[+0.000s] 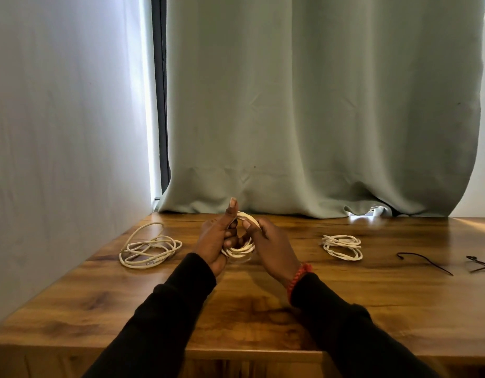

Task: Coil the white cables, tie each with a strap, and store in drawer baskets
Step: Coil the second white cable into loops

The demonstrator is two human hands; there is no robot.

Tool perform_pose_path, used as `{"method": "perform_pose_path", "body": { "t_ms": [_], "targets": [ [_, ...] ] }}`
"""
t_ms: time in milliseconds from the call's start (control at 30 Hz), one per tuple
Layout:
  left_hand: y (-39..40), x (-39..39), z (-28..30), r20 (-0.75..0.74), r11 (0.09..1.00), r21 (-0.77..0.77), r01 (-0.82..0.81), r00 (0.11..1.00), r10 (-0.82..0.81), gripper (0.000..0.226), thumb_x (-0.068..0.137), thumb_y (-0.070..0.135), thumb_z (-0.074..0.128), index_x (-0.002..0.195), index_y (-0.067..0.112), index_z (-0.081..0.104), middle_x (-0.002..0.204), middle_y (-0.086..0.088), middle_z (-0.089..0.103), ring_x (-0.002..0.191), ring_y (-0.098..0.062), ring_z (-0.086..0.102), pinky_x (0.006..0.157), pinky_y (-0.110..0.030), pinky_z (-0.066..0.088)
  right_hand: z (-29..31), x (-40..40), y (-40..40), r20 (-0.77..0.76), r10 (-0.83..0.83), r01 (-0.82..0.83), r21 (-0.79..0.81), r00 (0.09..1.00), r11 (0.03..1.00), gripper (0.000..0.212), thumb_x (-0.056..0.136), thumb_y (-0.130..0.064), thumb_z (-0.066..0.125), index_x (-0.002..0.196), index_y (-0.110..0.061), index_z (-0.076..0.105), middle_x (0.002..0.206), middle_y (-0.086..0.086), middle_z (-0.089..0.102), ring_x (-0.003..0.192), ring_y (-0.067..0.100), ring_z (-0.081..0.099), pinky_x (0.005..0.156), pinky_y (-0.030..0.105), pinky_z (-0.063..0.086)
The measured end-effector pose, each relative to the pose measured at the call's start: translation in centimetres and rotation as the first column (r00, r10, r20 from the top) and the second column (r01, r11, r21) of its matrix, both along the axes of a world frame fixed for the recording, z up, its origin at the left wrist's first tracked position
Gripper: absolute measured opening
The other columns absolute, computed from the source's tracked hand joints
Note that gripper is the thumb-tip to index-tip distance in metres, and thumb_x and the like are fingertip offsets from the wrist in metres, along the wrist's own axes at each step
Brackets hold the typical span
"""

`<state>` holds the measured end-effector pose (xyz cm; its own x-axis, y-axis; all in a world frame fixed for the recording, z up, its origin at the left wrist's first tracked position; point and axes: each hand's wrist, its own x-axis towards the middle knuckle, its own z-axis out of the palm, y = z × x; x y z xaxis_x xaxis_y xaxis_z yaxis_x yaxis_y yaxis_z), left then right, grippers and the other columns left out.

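While both hands meet above the middle of the wooden table (252, 309), the left hand (214, 241) and right hand (274, 246) each grip the small white coil (240, 249) between them. A loose cable (150, 248) lies well left, a wound bundle (342, 246) right, and two dark straps (424, 261) farther right.

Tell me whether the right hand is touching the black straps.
Apart. The head view shows the right hand holding the coiled cable, with bare table between it and the black straps.
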<state>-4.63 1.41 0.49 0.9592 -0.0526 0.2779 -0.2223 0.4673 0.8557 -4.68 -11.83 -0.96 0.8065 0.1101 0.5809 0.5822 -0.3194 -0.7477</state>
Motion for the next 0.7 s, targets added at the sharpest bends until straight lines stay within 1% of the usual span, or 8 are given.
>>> {"method": "perform_pose_path", "body": {
  "t_ms": [67,133,233,267,400,500,600,700],
  "targets": [
    [0.1,0.3,-0.2,0.005,1.0,-0.019,-0.012,1.0,0.012,0.044,0.081,0.047,0.075,0.066,0.013,0.053,0.047,0.004,0.039,0.037,-0.007,0.031,0.044,-0.023,0.041,0.4,-0.4,0.2,-0.131,0.117,-0.097,0.15,0.985,0.984,0.025,0.101,-0.035,0.053,0.102,-0.014,0.067,0.087,0.002,0.071,0.076,0.012,0.067,0.067,0.029,0.052],
    [0.2,0.4,-0.3,0.029,1.0,-0.016,-0.022,0.999,0.023,0.041,0.08,0.044,0.077,0.071,0.009,0.058,0.048,0.003,0.039,0.037,-0.007,0.034,0.043,-0.023,0.041,0.5,-0.5,0.4,-0.231,0.239,-0.172,0.275,0.943,0.946,0.024,0.1,-0.035,0.056,0.109,-0.014,0.066,0.088,0.001,0.072,0.079,0.017,0.07,0.07,0.038,0.058],
    [0.2,0.8,-0.5,0.058,0.999,0.012,-0.047,0.997,0.046,0.042,0.08,0.044,0.078,0.082,0.005,0.061,0.051,0.001,0.041,0.038,-0.007,0.037,0.043,-0.023,0.042,0.4,-0.1,0.3,-0.24,0.256,-0.171,0.327,0.936,0.93,0.025,0.098,-0.033,0.06,0.108,-0.011,0.065,0.082,0.003,0.067,0.078,0.022,0.066,0.078,0.051,0.057],
    [0.2,0.8,-0.6,0.056,0.999,0.014,-0.047,0.997,0.046,0.04,0.083,0.043,0.076,0.081,0.006,0.061,0.053,0.001,0.04,0.039,-0.007,0.036,0.044,-0.023,0.043,0.5,0.0,0.3,-0.224,0.242,-0.162,0.324,0.944,0.932,0.025,0.099,-0.033,0.059,0.106,-0.01,0.065,0.08,0.003,0.065,0.077,0.022,0.064,0.078,0.05,0.055],
    [-0.1,0.9,-0.7,0.059,0.999,0.018,-0.035,0.998,0.034,0.036,0.089,0.045,0.071,0.081,0.012,0.059,0.055,0.004,0.037,0.042,-0.006,0.032,0.046,-0.023,0.039,0.8,-0.7,0.6,-0.189,0.182,-0.123,0.285,0.965,0.95,0.026,0.104,-0.035,0.046,0.103,-0.015,0.062,0.079,-0.002,0.058,0.071,0.012,0.058,0.063,0.027,0.049],
    [-0.5,0.9,-0.7,0.022,0.998,-0.052,-0.026,0.999,0.027,0.038,0.09,0.042,0.072,0.072,0.015,0.053,0.051,0.005,0.034,0.037,-0.005,0.028,0.038,-0.02,0.033,0.5,-1.0,1.3,-0.176,0.136,-0.081,0.287,0.975,0.955,0.029,0.104,-0.039,0.043,0.104,-0.016,0.061,0.079,-0.001,0.058,0.072,0.014,0.059,0.064,0.032,0.05],
    [-0.3,1.4,-0.7,-0.028,0.973,-0.211,0.092,0.995,-0.1,0.046,0.09,0.04,0.072,0.062,0.015,0.046,0.043,0.006,0.032,0.031,-0.005,0.026,0.032,-0.018,0.027,0.4,-0.9,2.1,-0.196,0.167,-0.092,0.342,0.966,0.935,0.026,0.104,-0.036,0.046,0.105,-0.016,0.062,0.083,-0.002,0.064,0.078,0.017,0.065,0.067,0.034,0.052],
    [-0.2,1.7,-0.7,-0.01,0.965,-0.251,0.074,0.997,-0.079,0.039,0.091,0.036,0.071,0.068,0.015,0.048,0.042,0.006,0.033,0.029,-0.004,0.027,0.03,-0.017,0.027,0.6,-0.8,2.2,-0.215,0.218,-0.119,0.396,0.952,0.91,0.022,0.104,-0.027,0.049,0.109,-0.012,0.064,0.084,0.001,0.067,0.079,0.018,0.065,0.067,0.031,0.052]
  ]
}}
